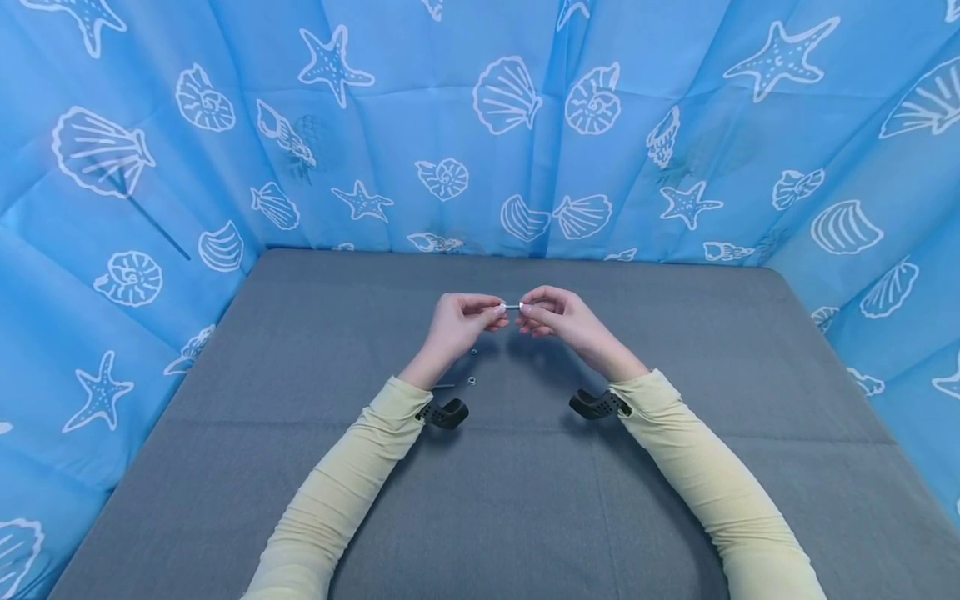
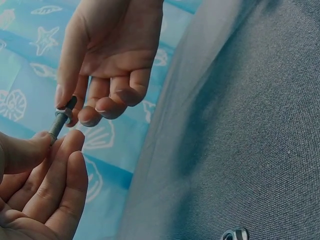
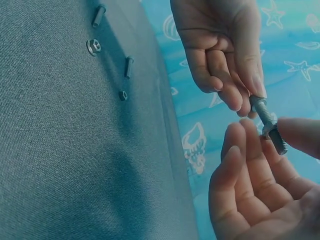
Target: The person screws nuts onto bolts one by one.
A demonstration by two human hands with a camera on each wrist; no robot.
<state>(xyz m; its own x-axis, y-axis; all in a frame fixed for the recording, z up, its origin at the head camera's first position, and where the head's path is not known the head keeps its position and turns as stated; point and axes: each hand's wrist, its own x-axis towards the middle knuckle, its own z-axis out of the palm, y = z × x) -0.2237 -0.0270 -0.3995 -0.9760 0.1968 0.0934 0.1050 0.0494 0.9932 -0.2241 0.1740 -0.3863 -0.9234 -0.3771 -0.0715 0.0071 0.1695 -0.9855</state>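
Observation:
A small grey bolt is held level above the grey table, between both hands. My left hand pinches one end with thumb and fingertips. My right hand pinches the other end, where a small nut sits on the thread. In the left wrist view the bolt runs from my left thumb up to the right hand's fingertips. In the right wrist view the bolt lies between the left hand's fingertips and my right thumb.
Loose parts lie on the table under my left hand: a flanged nut, two short bolts and a tiny nut. The flanged nut also shows in the head view. Blue shell-print cloth walls in the table.

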